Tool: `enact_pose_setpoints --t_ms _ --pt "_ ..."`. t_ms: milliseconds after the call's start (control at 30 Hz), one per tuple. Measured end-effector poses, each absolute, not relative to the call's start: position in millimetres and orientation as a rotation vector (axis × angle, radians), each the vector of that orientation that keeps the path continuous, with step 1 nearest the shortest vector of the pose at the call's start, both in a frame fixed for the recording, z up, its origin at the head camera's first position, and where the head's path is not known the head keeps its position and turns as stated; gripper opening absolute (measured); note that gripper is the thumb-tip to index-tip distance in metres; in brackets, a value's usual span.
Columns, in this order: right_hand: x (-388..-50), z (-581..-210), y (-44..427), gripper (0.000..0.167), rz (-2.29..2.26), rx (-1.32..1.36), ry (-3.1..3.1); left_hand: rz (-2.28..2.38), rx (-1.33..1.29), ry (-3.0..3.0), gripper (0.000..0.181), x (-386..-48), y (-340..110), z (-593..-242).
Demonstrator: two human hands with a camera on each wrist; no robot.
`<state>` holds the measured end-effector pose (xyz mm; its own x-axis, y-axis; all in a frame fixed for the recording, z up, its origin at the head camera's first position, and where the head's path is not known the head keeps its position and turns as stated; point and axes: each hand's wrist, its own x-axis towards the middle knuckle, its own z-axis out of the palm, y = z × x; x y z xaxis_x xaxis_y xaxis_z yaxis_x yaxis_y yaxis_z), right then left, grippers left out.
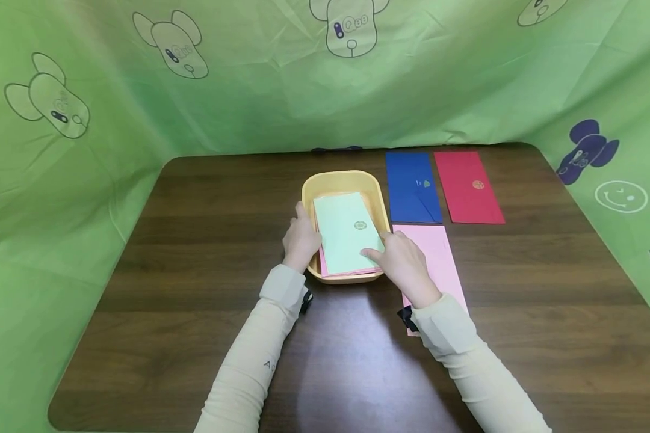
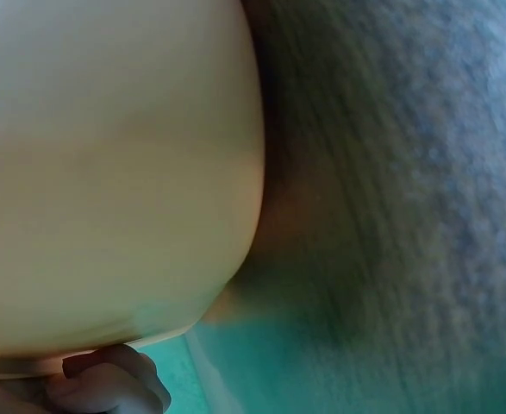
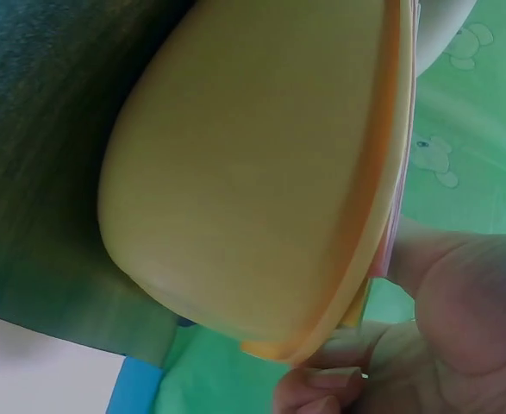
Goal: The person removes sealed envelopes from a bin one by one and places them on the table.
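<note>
Left hand (image 1: pixel 302 240) and right hand (image 1: pixel 406 261) grip opposite sides of the yellow basket (image 1: pixel 343 177). Work judged part-done: mint envelope (image 1: pixel 345 231) over pink paper (image 1: pixel 322 264) inside; blue envelope (image 1: pixel 411 187), red envelope (image 1: pixel 466 187), pink envelope (image 1: pixel 436 252) outside, on desk (image 1: pixel 222 228).

The yellow tub (image 3: pixel 244 172) is gripped at its right rim by the right hand (image 3: pixel 446 349); green cloth (image 3: pixel 485 172) is seen far behind.
</note>
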<state>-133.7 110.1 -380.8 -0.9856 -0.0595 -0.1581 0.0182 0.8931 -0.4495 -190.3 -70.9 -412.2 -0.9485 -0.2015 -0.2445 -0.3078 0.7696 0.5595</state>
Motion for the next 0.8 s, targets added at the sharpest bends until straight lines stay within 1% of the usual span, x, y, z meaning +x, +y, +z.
enact_pose_setpoints --t_ms 167,333,467,600,733,800 --pt "-136.2 -379.9 109.5 0.042 -0.662 -0.015 2.861 0.921 -0.412 2.802 0.072 -189.8 -71.5 -411.9" --pt "-138.3 -379.3 112.5 0.046 -0.704 -0.029 2.848 0.924 -0.4 2.825 0.07 -190.4 -71.3 -411.4" --pt "-138.7 -379.9 114.1 0.04 -0.765 -0.023 2.832 0.922 -0.39 2.829 0.071 -190.3 -70.9 -410.9" --pt "-137.7 -381.8 114.1 0.038 -0.807 -0.014 2.853 0.916 -0.383 2.837 0.071 -189.8 -70.9 -410.8" --pt "-135.5 -383.6 113.8 0.045 -0.859 0.008 2.871 0.912 -0.381 2.842 0.071 -189.5 -71.3 -411.5" --pt "-134.8 -384.4 113.8 0.053 -0.894 0.016 2.874 0.912 -0.383 2.842 0.071 -189.9 -71.3 -412.4"
